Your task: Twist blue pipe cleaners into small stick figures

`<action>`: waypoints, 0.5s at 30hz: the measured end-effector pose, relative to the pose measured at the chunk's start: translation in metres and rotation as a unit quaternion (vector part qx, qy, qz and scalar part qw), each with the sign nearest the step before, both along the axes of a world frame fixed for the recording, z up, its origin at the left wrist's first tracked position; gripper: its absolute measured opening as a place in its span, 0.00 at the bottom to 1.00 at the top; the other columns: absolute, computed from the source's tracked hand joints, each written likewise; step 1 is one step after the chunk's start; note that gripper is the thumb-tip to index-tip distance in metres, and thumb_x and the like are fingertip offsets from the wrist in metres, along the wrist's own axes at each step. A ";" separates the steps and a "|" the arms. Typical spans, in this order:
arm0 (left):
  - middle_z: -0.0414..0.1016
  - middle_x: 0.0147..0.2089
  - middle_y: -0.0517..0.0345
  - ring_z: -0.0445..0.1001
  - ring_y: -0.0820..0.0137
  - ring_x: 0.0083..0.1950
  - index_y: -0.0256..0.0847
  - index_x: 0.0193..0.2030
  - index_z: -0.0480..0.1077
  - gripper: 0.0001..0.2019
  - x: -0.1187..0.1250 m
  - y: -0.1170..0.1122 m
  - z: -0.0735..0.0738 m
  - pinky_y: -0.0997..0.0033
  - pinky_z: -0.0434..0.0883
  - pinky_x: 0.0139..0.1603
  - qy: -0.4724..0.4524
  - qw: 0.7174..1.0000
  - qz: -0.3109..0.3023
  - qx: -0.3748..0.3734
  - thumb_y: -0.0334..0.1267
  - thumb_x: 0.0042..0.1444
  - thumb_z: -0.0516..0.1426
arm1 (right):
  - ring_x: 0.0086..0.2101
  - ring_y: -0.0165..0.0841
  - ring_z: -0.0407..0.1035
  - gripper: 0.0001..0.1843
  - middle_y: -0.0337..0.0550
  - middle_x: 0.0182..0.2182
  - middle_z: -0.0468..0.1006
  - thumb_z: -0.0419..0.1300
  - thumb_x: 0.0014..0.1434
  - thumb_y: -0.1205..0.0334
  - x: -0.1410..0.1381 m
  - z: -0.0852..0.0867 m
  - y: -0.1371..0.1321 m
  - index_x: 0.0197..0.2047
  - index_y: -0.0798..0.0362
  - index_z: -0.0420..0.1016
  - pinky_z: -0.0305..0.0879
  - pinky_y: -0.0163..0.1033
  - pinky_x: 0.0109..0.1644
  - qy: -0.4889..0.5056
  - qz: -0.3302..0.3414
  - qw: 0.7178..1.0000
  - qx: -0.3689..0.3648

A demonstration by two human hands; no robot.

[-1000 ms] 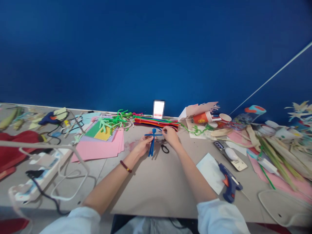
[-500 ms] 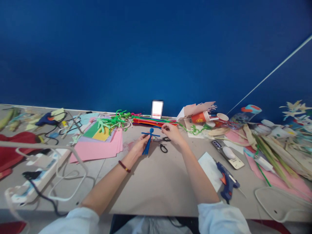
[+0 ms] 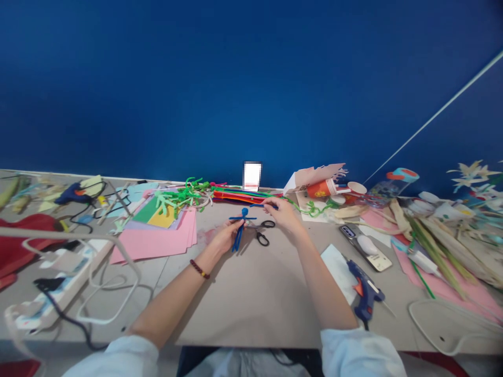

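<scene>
My left hand (image 3: 228,234) pinches a blue pipe-cleaner figure (image 3: 238,238) with a round head, outstretched arms and long legs hanging down. It is held upright above the table. My right hand (image 3: 281,212) is closed on a short length of blue pipe cleaner (image 3: 257,205), whose end sticks out to the left of the fingers. Black-handled scissors (image 3: 263,239) lie on the table between the two hands, the blades partly behind the figure. Just beyond them rests a bundle of red, orange and green pipe cleaners (image 3: 238,196).
Pink paper (image 3: 153,243) and green pipe-cleaner pieces (image 3: 173,201) lie to the left, near a white power strip (image 3: 65,288). On the right are a blue glue gun (image 3: 365,293), a phone (image 3: 371,251) and red paper cups (image 3: 320,188). A lit screen (image 3: 252,175) stands against the wall.
My right hand has shifted slightly right, and the blue pipe cleaner in it now shows more plainly. The figure has turned a little, its legs looking closer together.
</scene>
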State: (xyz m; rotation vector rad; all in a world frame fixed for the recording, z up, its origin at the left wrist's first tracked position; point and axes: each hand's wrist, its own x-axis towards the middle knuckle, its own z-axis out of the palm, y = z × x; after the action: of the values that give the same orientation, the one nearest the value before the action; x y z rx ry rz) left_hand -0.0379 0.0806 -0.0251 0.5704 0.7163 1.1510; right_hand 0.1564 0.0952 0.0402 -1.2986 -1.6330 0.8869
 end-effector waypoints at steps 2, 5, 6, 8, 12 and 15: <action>0.76 0.27 0.57 0.73 0.75 0.27 0.34 0.35 0.73 0.09 0.000 0.000 -0.001 0.77 0.70 0.31 0.004 1.000 -0.001 0.009 0.28 0.44 0.64 | 0.30 0.31 0.71 0.09 0.41 0.29 0.76 0.53 0.54 0.62 0.000 0.001 -0.001 0.35 0.53 0.72 0.66 0.36 0.37 -0.026 0.005 1.000 -0.006; 0.76 0.28 0.57 0.73 0.74 0.28 0.35 0.37 0.72 0.11 -0.001 0.000 -0.002 0.77 0.71 0.31 0.016 1.000 0.003 0.009 0.29 0.45 0.64 | 0.28 0.30 0.70 0.08 0.39 0.27 0.76 0.52 0.55 0.63 -0.001 0.000 -0.002 0.34 0.52 0.72 0.66 0.35 0.35 -0.066 0.017 0.997 -0.023; 0.76 0.28 0.57 0.73 0.74 0.28 0.35 0.37 0.72 0.11 -0.001 0.000 -0.003 0.77 0.71 0.31 0.021 1.000 0.002 0.005 0.29 0.45 0.64 | 0.28 0.30 0.70 0.07 0.39 0.26 0.75 0.52 0.55 0.63 -0.001 -0.001 -0.003 0.33 0.52 0.72 0.66 0.34 0.35 -0.074 0.019 0.997 -0.028; 0.76 0.28 0.57 0.73 0.74 0.28 0.35 0.35 0.72 0.10 -0.001 -0.001 -0.002 0.76 0.71 0.32 0.034 0.999 -0.005 -0.004 0.30 0.45 0.65 | 0.28 0.29 0.70 0.07 0.39 0.26 0.75 0.52 0.56 0.63 -0.003 -0.004 -0.003 0.33 0.52 0.71 0.66 0.33 0.32 -0.081 0.019 0.996 -0.037; 0.75 0.27 0.56 0.73 0.74 0.27 0.34 0.32 0.72 0.08 -0.001 -0.002 0.000 0.75 0.71 0.31 0.041 0.999 -0.020 -0.008 0.31 0.45 0.65 | 0.25 0.28 0.68 0.08 0.39 0.28 0.75 0.51 0.57 0.62 -0.006 -0.010 -0.003 0.33 0.52 0.71 0.65 0.31 0.28 -0.082 0.036 0.994 -0.061; 0.76 0.27 0.55 0.73 0.74 0.27 0.34 0.31 0.72 0.07 -0.001 -0.002 0.000 0.76 0.70 0.31 0.031 0.999 -0.021 -0.005 0.32 0.45 0.65 | 0.26 0.28 0.68 0.08 0.39 0.28 0.75 0.51 0.57 0.62 -0.006 -0.011 -0.003 0.34 0.51 0.71 0.65 0.31 0.29 -0.080 0.039 0.994 -0.057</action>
State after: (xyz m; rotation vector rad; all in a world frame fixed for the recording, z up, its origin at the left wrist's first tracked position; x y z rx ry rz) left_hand -0.0386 0.0781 -0.0250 0.6119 0.7607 1.0935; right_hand 0.1502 0.0924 0.0295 -1.4244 -1.7894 0.9558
